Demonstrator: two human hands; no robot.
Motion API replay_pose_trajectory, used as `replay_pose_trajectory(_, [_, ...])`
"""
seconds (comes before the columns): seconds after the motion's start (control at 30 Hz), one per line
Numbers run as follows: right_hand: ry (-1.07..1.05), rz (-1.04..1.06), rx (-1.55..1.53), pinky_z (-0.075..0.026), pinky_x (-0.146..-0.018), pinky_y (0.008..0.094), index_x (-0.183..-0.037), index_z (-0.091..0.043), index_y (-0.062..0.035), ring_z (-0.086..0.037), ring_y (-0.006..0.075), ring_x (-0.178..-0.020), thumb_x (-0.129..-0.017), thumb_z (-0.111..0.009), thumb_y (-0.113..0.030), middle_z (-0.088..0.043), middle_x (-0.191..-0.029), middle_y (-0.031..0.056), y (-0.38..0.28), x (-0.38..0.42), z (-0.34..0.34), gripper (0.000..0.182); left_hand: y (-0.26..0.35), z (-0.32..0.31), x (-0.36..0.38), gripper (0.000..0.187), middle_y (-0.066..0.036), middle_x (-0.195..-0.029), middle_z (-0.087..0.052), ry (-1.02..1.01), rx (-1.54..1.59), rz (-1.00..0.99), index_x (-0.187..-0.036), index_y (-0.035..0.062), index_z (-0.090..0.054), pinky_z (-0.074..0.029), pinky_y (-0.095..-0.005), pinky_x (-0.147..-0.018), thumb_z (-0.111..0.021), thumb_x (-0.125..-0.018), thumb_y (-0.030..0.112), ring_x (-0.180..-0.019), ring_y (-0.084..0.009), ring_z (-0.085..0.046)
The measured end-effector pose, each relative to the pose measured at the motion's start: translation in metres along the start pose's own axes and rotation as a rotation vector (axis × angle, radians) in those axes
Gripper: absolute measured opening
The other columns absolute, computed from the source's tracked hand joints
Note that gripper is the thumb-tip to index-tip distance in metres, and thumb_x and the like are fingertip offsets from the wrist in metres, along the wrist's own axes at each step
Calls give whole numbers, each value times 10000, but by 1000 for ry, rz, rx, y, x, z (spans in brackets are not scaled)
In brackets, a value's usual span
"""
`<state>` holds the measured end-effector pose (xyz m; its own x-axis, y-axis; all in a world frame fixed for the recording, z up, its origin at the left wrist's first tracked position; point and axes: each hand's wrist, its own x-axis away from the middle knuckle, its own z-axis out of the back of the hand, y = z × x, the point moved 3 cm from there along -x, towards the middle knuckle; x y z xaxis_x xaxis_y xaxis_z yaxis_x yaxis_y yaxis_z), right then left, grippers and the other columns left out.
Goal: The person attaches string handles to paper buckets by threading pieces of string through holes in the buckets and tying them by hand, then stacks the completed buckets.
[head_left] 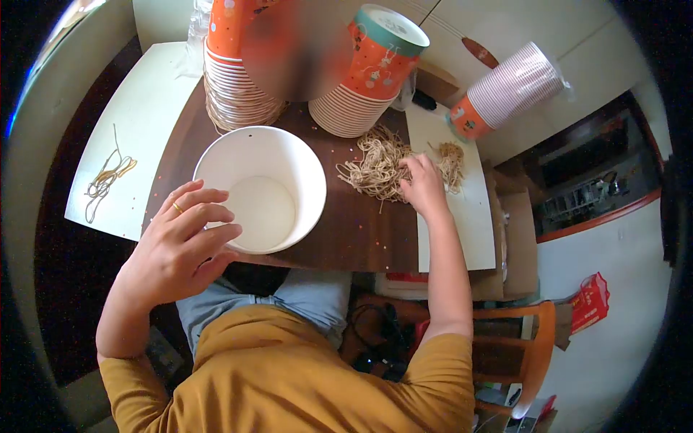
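Observation:
A large white paper bucket (267, 209) stands on the brown table with its open mouth toward me; a small dark hole shows near its far rim. My left hand (184, 242), a ring on one finger, hovers at the bucket's near left side with its fingers apart and nothing in them. My right hand (424, 180) reaches to the right edge of a tangled pile of beige string (379, 162). Its thumb and fingers are bent round some strands there. A smaller bundle of string (452, 164) lies just right of that hand.
Stacked orange buckets (379, 68) stand upside down behind the pile, beside another stack (231, 86) wound with string. A wrapped stack (505, 94) leans at the back right. Loose cord (108, 180) lies on the left white panel. A wooden chair (538, 353) is at the lower right.

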<state>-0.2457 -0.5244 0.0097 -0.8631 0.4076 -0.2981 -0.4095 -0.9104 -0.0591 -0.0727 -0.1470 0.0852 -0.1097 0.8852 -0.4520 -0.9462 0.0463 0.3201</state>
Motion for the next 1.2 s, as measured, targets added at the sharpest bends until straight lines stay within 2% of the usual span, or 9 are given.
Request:
replay_pose_trajectory(0.13, [-16, 93, -99, -470, -796, 420, -871, -655, -85, -584, 312, -900, -750, -683, -84, -582, -909, 106, 16, -9, -13, 124, 5, 2, -4, 312, -78, -985, -603, 26, -27, -35, -960, 75, -654, -425, -505, -1008, -749, -663, 77, -1095, -298, -575])
replay_pose_trajectory(0.33, [181, -141, -307, -485, -678, 336, -856, -669, -57, -600, 199, -751, -818, -655, -94, -622, -826, 55, 41, -26, 55, 55, 1, 9, -7, 317, -84, -984, -602, 48, -20, -30, -960, 71, -650, -426, -511, -998, -749, -658, 70, -1084, -297, -582])
replay_pose_trajectory(0.47, [289, -143, -870, -480, -743, 269, -915, -638, -26, -599, 123, -791, -877, -620, -101, -671, -894, 44, 44, -48, 137, 85, 0, 20, -25, 297, -97, -985, -606, 98, 97, -18, -947, 59, -657, -467, -454, -943, -759, -667, 62, -1044, -301, -601])
replay_pose_trajectory(0.73, [-55, -64, -1127, -519, -767, 282, -932, -591, -22, -653, 160, -781, -872, -602, -101, -679, -853, 97, -53, -86, 236, 99, 1, 32, -124, 300, -51, -983, -622, 195, 643, 41, -1134, -1, -605, -457, -257, -663, -672, -862, 110, -814, -77, -549])
replay_pose_trajectory(0.8, [-157, -17, -1182, -527, -754, 282, -928, -589, -25, -657, 164, -767, -869, -607, -106, -678, -841, 96, -80, -88, 235, 102, 11, 43, -154, 390, -50, -1006, -633, 64, 801, 186, -1231, -19, -555, -476, -245, -714, -661, -895, 147, -861, -69, -563])
replay_pose_trajectory(0.9, [-265, 11, -1245, -534, -735, 280, -920, -595, -27, -659, 158, -754, -862, -627, -118, -679, -832, 86, -109, -85, 228, 113, 5, 27, -186, 444, -64, -1019, -649, 109, 757, -144, -1279, -20, -527, -492, -251, -776, -666, -899, 164, -896, -94, -594])
replay_pose_trajectory(1.0, [-353, 17, -1200, -507, -728, 247, -897, -633, -14, -628, 105, -766, -874, -647, -132, -670, -824, 47, -130, -73, 206, 121, 11, 14, -191, 441, -69, -1037, -663, -152, 919, -35, -1248, -24, -557, -498, -260, -827, -693, -880, 178, -921, -97, -606])
replay_pose_trajectory(1.13, [-296, -4, -1037, -473, -727, 220, -887, -647, -4, -586, 70, -768, -895, -649, -133, -654, -827, 15, -137, -64, 197, 129, 13, 10, -179, 233, -47, -815, -688, -145, 810, 195, -983, -24, -691, -515, -252, -711, -706, -864, 175, -766, -91, -624])
replay_pose_trajectory(1.2, [-333, -3, -1023, -477, -733, 229, -888, -646, -1, -590, 79, -768, -896, -648, -130, -656, -842, 25, -129, -61, 193, 129, 15, 12, -171, 181, -44, -743, -681, -63, 711, 99, -886, -15, -707, -512, -263, -659, -697, -862, 164, -687, -87, -611])
